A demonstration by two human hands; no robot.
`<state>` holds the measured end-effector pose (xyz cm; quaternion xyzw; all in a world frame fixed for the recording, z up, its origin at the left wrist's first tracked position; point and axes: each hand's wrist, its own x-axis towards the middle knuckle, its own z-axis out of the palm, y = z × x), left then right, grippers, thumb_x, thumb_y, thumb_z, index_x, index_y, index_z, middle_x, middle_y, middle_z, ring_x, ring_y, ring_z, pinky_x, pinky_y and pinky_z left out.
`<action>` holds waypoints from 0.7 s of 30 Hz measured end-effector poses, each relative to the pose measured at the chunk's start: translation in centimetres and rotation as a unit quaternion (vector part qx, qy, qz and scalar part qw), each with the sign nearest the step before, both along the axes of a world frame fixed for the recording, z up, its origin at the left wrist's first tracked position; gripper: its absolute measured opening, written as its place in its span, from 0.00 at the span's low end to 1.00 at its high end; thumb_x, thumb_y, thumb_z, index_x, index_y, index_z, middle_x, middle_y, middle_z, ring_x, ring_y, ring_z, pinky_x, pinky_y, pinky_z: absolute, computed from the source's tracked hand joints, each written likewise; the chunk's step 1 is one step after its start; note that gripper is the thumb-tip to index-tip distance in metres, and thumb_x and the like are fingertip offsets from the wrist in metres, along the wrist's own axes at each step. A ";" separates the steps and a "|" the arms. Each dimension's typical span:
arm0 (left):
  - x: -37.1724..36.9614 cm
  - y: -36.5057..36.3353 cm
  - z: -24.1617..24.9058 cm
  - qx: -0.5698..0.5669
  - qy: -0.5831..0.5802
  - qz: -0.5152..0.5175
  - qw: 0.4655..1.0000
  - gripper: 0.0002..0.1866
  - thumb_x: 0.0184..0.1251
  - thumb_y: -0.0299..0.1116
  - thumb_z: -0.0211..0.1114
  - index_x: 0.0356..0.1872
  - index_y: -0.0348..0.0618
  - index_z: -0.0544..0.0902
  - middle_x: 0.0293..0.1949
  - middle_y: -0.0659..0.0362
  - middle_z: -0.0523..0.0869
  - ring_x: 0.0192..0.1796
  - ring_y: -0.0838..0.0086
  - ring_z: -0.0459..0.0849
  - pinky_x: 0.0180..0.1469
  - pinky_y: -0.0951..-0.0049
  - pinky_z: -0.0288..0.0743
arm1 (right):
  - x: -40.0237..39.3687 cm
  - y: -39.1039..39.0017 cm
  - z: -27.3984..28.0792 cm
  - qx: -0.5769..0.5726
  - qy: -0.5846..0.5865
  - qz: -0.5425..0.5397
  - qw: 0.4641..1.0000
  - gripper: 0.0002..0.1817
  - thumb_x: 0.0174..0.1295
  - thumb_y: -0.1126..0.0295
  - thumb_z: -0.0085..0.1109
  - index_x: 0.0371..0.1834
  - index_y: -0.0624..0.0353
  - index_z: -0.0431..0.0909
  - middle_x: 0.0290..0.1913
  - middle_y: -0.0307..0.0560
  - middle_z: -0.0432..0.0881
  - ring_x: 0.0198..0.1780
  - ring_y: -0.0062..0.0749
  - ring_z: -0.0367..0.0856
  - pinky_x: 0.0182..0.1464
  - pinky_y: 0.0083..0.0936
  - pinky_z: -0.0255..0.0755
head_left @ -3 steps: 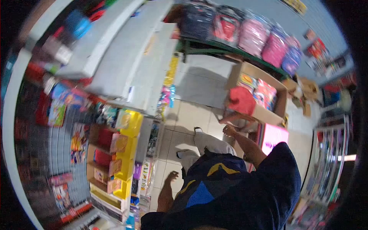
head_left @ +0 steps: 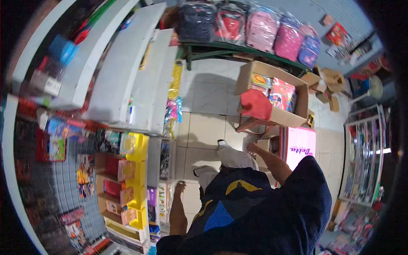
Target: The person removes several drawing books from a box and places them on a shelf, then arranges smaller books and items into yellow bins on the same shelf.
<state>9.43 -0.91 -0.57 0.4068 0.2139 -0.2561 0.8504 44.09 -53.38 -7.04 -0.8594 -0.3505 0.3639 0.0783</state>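
Left hand [head_left: 181, 186]: fingers half-curled, nothing visible in it, near the row of yellow plastic bins [head_left: 137, 178]; a careless swing might knock one.
Right hand [head_left: 253, 148]: blurred, grip cannot be told; nearest the stool.
Brown wooden stool [head_left: 244, 125]: under the carton; a bumped leg could tip both.
Open brown cardboard carton [head_left: 290, 117]: ahead of the right hand, holding colourful printed packs [head_left: 282, 93].
Bright red cloth [head_left: 256, 104]: draped over the carton's edge; if snagged, it could slide off.

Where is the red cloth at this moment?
In the head view, the red cloth is right of centre, draped over the near-left corner of the open cardboard box, ahead of the right hand.
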 end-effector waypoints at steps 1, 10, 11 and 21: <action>-1.1 0.7 -3.4 0.155 0.063 0.116 0.979 0.14 0.63 0.44 0.59 0.46 0.52 0.76 0.40 0.56 0.82 0.32 0.74 0.80 0.28 0.73 0.74 | -2.6 -1.3 2.8 -0.043 -0.103 0.138 0.984 0.06 0.50 0.67 0.56 0.26 0.52 0.82 0.29 0.41 0.83 0.29 0.34 0.80 0.29 0.33 0.76; 17.9 -3.7 2.5 0.402 0.045 0.155 0.901 0.17 0.65 0.47 0.59 0.47 0.49 0.74 0.34 0.62 0.82 0.30 0.75 0.78 0.26 0.75 0.72 | 0.1 -4.2 21.5 0.186 -0.048 -0.333 0.923 0.13 0.59 0.60 0.55 0.35 0.60 0.79 0.34 0.53 0.82 0.36 0.48 0.81 0.38 0.39 0.73; 18.5 -5.4 1.8 0.345 0.033 0.155 0.925 0.19 0.64 0.47 0.59 0.50 0.49 0.74 0.38 0.61 0.82 0.35 0.74 0.79 0.28 0.72 0.73 | 2.0 -4.2 24.5 0.222 -0.068 -0.327 0.916 0.15 0.61 0.59 0.54 0.35 0.61 0.78 0.33 0.54 0.82 0.35 0.48 0.80 0.37 0.38 0.72; 41.0 -29.3 7.9 0.498 -0.200 0.058 0.842 0.29 0.67 0.38 0.60 0.65 0.42 0.62 0.60 0.53 0.69 0.60 0.63 0.70 0.56 0.63 0.70 | 22.2 -16.4 25.1 0.286 -0.142 -0.507 0.801 0.14 0.63 0.60 0.55 0.39 0.62 0.76 0.27 0.57 0.81 0.31 0.46 0.83 0.35 0.36 0.74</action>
